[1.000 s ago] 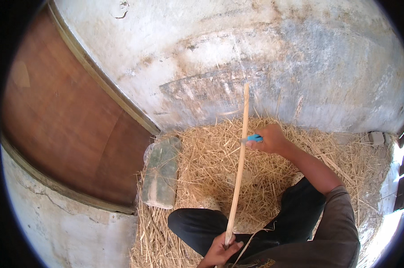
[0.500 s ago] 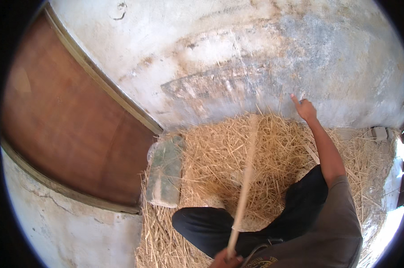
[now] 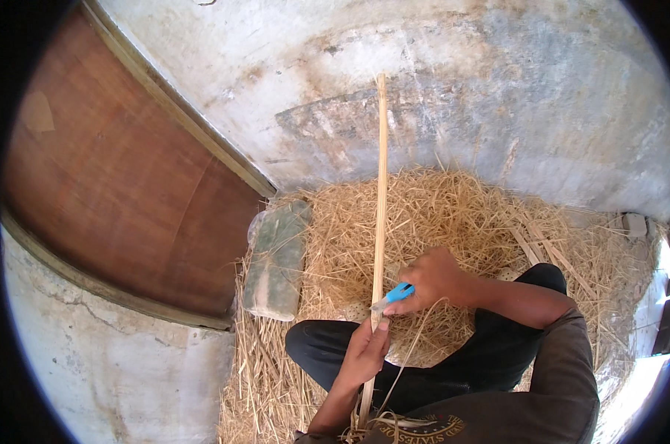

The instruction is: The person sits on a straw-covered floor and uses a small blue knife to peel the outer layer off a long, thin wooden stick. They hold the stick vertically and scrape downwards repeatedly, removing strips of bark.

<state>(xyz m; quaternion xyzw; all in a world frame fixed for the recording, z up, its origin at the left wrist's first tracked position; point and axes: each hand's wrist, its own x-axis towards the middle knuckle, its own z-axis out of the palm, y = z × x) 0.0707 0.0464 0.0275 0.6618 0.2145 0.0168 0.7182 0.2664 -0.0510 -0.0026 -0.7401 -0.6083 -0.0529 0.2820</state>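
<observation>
A long, pale wooden strip [image 3: 382,185], perhaps split bamboo, stands lengthwise in front of me, its far end over the wall. My left hand [image 3: 364,351] is wrapped round its lower part, thumb on top. In my right hand [image 3: 435,277] is a blue-handled knife [image 3: 400,292], whose short blade meets the strip just beyond my left thumb. A thin curled shaving [image 3: 415,344] trails from beside my right hand down to my lap. More thin strands [image 3: 394,423] lie at my waist, around the strip's near end.
Straw and shavings [image 3: 439,214] cover the floor between my bent legs and the stained wall [image 3: 461,96]. To the left lies a greenish block [image 3: 276,259] beside a brown door panel [image 3: 128,185] with a wooden frame. A small grey block [image 3: 634,225] sits at far right.
My right hand has come back from near the wall to the strip, with the knife now visible. My left hand has moved up and forward, and the strip reaches farther over the wall.
</observation>
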